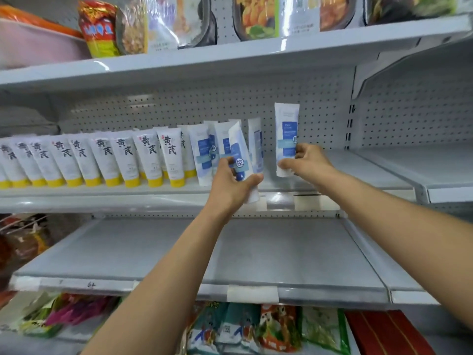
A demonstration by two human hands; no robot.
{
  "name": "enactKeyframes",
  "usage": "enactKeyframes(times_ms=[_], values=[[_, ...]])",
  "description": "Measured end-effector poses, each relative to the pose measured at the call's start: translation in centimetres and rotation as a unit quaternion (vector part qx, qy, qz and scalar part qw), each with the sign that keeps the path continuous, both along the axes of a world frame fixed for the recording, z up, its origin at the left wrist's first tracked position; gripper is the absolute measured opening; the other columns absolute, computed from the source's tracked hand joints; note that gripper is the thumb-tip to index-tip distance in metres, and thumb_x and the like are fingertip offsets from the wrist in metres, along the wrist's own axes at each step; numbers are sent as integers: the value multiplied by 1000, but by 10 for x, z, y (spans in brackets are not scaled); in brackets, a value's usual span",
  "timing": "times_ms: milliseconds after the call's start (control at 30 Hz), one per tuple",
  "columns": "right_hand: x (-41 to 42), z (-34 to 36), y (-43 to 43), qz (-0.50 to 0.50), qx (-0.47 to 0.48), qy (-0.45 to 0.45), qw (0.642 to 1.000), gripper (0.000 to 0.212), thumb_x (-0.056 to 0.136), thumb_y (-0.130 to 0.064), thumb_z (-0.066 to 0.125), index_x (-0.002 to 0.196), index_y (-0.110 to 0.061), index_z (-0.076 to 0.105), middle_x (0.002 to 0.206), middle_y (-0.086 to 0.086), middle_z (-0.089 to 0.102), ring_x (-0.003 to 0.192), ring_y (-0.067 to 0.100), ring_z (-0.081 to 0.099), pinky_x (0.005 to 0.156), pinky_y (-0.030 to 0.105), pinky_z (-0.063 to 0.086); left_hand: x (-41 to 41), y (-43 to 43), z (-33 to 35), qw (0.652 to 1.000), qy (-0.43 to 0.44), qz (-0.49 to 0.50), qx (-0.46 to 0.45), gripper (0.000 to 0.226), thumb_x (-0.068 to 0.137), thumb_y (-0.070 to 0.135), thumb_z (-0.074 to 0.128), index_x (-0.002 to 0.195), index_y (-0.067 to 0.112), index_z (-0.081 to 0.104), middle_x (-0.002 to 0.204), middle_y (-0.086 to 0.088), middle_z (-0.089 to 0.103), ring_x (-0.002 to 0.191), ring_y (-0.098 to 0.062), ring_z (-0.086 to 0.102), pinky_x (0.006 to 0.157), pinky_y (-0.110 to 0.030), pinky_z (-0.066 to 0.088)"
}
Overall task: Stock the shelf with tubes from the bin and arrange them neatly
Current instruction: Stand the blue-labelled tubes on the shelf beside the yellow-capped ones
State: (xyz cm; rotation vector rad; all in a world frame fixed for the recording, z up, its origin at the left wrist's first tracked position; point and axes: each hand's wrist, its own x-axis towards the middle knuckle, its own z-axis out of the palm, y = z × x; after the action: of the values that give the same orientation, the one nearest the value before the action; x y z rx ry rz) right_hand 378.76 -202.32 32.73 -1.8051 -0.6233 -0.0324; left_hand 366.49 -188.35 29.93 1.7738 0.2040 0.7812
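My left hand [231,184] grips a white tube with a blue label [239,153], tilted, in front of the middle shelf [102,192]. My right hand [308,162] pinches a second blue-label tube [286,129], upright, to the right of the row. Several blue-label tubes [204,152] stand on the shelf behind my left hand, one of them [256,144] between my hands. Left of them runs a row of white tubes with yellow caps [151,157]. The bin is not in view.
Right of the tubes the middle shelf [358,170] is bare. A bare grey shelf [281,252] juts out below my arms. Food packs [256,19] fill the top shelf and snack bags [243,326] the bottom one. A pegboard back panel [230,106] closes the rear.
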Motion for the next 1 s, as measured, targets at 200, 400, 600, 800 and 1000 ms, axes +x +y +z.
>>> enactKeyframes(times_ms=[200,400,600,800,1000], values=[[44,-11,26,-5,-81,-1,997,32,80,-9,72,104,-19,53,108,4,65,98,20,62,91,33,49,25,17,-3,1000,2,6,18,58,79,28,78,121,27,38,104,9,58,89,-2,61,78,-24,53],[71,-14,43,1,-103,0,995,43,82,-7,70,121,-13,53,109,3,60,98,19,58,88,30,44,40,28,-4,1000,17,-4,10,61,77,30,79,124,26,41,108,9,61,93,-5,63,81,-29,55],[88,-14,53,4,-114,-6,993,45,84,-7,67,127,-9,51,123,9,61,104,21,57,90,31,44,47,31,-4,1000,9,-26,-13,64,76,28,81,128,22,44,109,9,62,96,-7,65,84,-31,57],[93,-14,57,3,-121,-19,992,44,84,-7,67,125,-8,52,123,10,61,102,21,58,90,30,45,51,30,-7,999,7,-27,-20,62,76,29,81,126,22,45,108,8,62,95,-8,64,82,-30,57],[81,-11,43,-36,-169,-35,984,62,84,-12,69,139,-7,39,124,7,56,112,23,55,94,32,44,43,25,-8,999,17,-25,-30,62,77,30,80,127,22,44,111,7,61,97,-9,64,87,-37,57]])
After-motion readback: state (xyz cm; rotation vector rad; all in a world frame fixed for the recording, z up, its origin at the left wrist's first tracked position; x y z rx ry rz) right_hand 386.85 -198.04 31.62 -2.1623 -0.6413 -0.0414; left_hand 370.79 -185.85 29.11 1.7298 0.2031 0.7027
